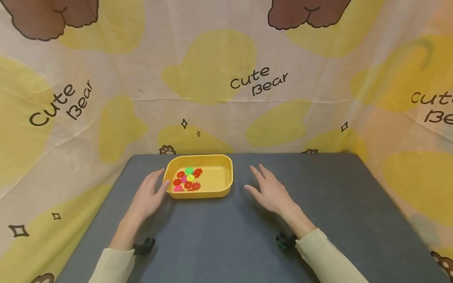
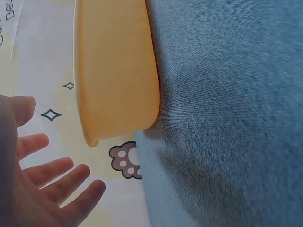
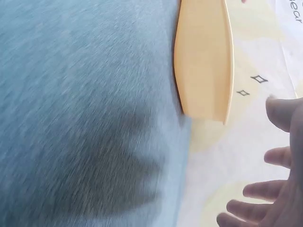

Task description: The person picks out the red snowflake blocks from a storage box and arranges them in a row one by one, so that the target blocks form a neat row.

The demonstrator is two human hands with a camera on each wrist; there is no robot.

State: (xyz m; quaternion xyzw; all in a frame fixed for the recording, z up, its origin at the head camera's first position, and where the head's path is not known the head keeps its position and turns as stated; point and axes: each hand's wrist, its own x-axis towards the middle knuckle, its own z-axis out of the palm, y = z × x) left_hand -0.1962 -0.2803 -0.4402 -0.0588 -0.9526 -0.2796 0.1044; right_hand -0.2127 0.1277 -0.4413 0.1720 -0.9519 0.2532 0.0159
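A yellow rectangular tray (image 1: 216,177) with rounded corners stands near the far edge of the grey table. Several small flower-shaped pieces (image 1: 188,184) in red, pink, green and yellow lie inside, gathered toward its left half. My left hand (image 1: 145,198) hovers beside the tray's left end, fingers extended and thumb spread; in the left wrist view a gap shows between that hand (image 2: 52,184) and the tray wall (image 2: 116,71). To the right of the tray, my right hand (image 1: 271,192) is held above the table with its fingers spread, apart from the tray and holding nothing.
The grey tabletop (image 1: 212,243) stretches toward me and to both sides. A cloth printed with bears and yellow patches (image 1: 209,67) hangs behind and along the sides. Dark straps (image 1: 144,247) sit at both wrists, by the pale sleeves.
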